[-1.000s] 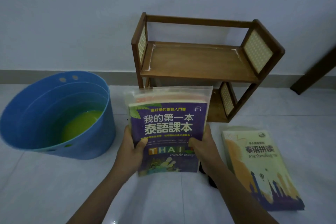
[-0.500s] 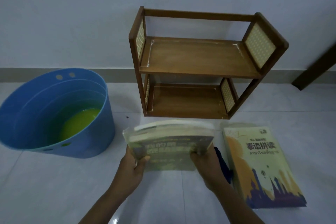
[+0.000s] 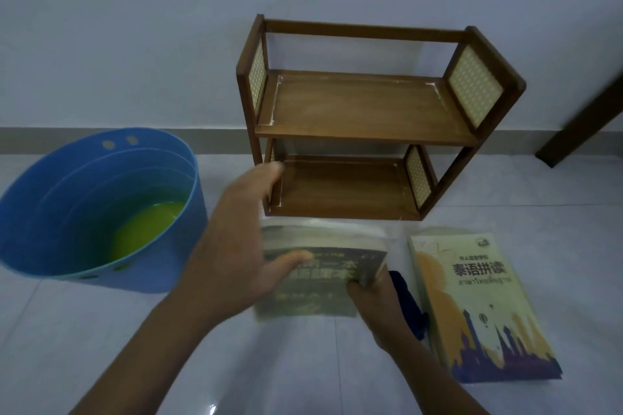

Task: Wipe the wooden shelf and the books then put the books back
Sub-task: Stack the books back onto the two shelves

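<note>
The right hand (image 3: pixel 374 307) grips the near right corner of the purple Thai book (image 3: pixel 320 266), which lies low by the floor, long side left to right. The left hand (image 3: pixel 236 246) hovers above it, fingers loose. The wooden shelf (image 3: pixel 364 111) stands just behind.

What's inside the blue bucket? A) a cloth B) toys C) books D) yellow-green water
D: the blue bucket on the floor holds a pool of yellow-green water at its bottom, with no books, cloth or toys visible in it.
</note>
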A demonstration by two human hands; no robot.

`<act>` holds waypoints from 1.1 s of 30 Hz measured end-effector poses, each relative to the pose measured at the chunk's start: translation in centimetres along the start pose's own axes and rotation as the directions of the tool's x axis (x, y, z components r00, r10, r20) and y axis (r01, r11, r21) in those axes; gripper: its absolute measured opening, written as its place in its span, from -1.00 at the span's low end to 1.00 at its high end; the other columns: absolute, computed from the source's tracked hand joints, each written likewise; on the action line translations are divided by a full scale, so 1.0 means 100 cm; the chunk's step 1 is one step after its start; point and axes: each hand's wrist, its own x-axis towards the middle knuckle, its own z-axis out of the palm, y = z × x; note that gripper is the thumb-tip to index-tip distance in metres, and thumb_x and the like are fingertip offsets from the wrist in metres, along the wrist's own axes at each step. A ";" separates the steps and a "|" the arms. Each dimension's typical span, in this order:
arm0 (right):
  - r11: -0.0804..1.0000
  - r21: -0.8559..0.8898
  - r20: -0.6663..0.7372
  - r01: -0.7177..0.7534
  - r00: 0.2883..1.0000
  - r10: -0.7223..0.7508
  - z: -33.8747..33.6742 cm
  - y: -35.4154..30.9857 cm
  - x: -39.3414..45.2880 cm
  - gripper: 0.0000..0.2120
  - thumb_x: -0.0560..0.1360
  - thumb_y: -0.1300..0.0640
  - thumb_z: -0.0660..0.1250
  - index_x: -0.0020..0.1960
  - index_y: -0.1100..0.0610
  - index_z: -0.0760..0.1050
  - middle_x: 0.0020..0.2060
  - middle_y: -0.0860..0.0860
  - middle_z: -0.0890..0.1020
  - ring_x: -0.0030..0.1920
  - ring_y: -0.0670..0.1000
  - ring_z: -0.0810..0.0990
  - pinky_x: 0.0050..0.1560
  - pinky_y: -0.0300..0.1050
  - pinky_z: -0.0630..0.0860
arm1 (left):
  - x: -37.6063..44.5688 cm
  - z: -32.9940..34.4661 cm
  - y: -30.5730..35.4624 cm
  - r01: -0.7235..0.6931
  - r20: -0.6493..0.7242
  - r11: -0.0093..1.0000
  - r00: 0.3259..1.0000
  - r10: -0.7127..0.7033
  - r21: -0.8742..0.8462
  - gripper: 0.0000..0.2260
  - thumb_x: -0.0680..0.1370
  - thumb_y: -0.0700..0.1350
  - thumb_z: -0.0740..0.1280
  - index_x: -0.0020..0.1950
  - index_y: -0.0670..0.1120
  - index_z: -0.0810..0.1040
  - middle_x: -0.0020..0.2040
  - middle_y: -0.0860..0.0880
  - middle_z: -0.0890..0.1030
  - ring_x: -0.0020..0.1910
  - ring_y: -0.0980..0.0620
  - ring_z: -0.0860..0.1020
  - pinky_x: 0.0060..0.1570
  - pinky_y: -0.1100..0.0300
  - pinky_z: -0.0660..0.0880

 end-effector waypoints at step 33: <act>0.973 -0.232 0.042 -0.012 0.999 0.022 -0.026 0.050 0.022 -0.76 0.42 0.35 0.39 0.07 0.18 0.54 -0.13 0.14 0.64 -0.04 0.14 0.62 0.04 0.08 0.59 | -0.087 0.093 -0.133 0.641 0.199 0.654 0.758 -0.621 -0.402 -0.70 0.21 0.26 0.39 -0.07 0.46 0.55 -0.10 0.43 0.61 -0.08 0.32 0.60 -0.15 0.28 0.54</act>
